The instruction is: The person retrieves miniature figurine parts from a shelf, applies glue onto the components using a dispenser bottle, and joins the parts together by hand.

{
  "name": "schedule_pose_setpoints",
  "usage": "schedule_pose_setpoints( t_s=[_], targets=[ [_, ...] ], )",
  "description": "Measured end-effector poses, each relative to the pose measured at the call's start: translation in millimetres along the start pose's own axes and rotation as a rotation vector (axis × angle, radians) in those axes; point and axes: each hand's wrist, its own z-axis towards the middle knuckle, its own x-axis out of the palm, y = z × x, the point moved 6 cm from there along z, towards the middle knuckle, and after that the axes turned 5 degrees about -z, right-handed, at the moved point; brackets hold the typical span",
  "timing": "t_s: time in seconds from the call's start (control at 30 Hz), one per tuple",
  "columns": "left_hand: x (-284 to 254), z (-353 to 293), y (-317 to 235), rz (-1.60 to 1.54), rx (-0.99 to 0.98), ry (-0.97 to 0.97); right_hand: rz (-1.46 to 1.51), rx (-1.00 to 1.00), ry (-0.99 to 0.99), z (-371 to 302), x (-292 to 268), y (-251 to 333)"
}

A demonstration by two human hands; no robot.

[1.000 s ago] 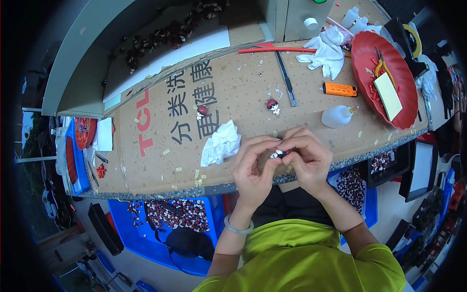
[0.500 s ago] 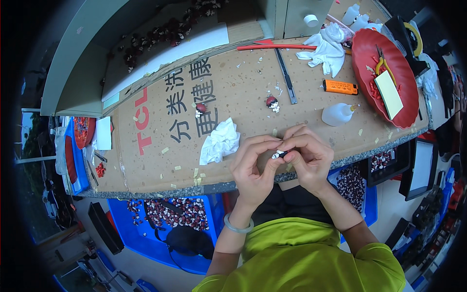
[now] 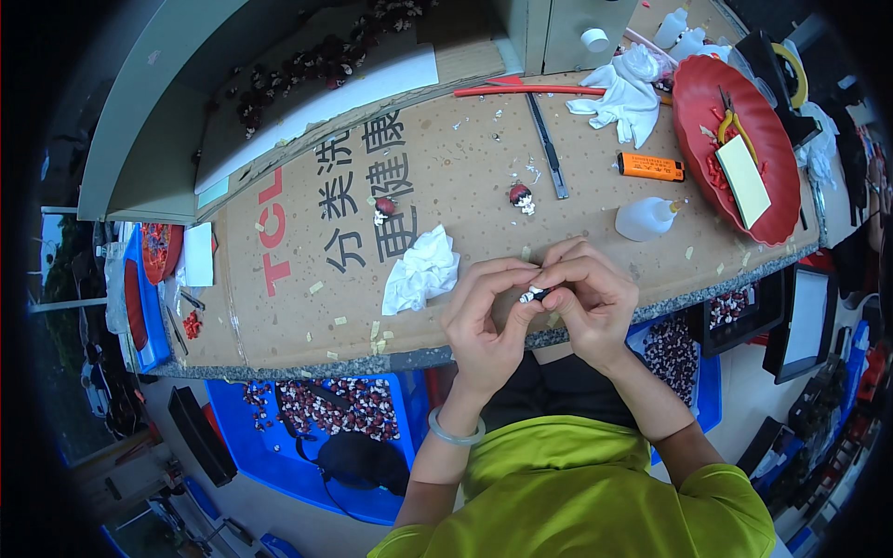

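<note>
Between my two hands, over the table's near edge, is a small black-and-white figurine part [image 3: 533,295]. My left hand [image 3: 487,307] pinches it from the left with thumb and forefinger. From the right, my right hand [image 3: 590,296] pinches it too, its fingertips meeting those of the left. Fingers cover much of the piece. Beyond my hands lie two small figurines with dark red heads and white bodies, one figurine [image 3: 522,197] straight ahead and another figurine [image 3: 383,209] farther left. A crumpled white cloth [image 3: 421,271] lies just left of my left hand.
A white squeeze bottle [image 3: 646,219], an orange lighter-like block [image 3: 650,166], tweezers [image 3: 547,146] and a red scalloped tray [image 3: 693,102] with yellow-handled pliers [image 3: 730,121] are to the right. A grey cabinet [image 3: 149,121] borders the far left. Blue bins [image 3: 251,437] of figurines stand below the edge.
</note>
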Motion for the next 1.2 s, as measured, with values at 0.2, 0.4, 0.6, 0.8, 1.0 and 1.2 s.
schedule_pose_setpoints(
  t_s=[0.2,0.4,0.6,0.8,1.0,1.2],
  targets=[
    [-1.2,-0.4,2.0,0.003,-0.029,0.0,-0.037,-0.009,-0.026,-0.1,2.1,2.4],
    [-1.4,-0.8,1.1,-0.079,-0.009,-0.029,-0.155,-0.054,-0.034,1.2,1.9,7.1],
    [-3.6,-1.7,2.7,-0.229,-0.016,-0.031,-0.027,0.024,-0.098,-4.9,0.8,-4.2],
    [-4.5,-2.5,1.2,-0.178,-0.002,-0.032,0.06,0.085,-0.129,-8.0,1.6,-8.7],
    [-5.4,-2.1,0.6,-0.146,0.012,-0.031,0.058,0.133,-0.127,-8.0,1.5,-7.5],
    [-3.2,-3.3,-5.9,0.025,0.094,-0.05,0.034,0.172,-0.105,-7.3,-1.7,-10.8]
  ],
)
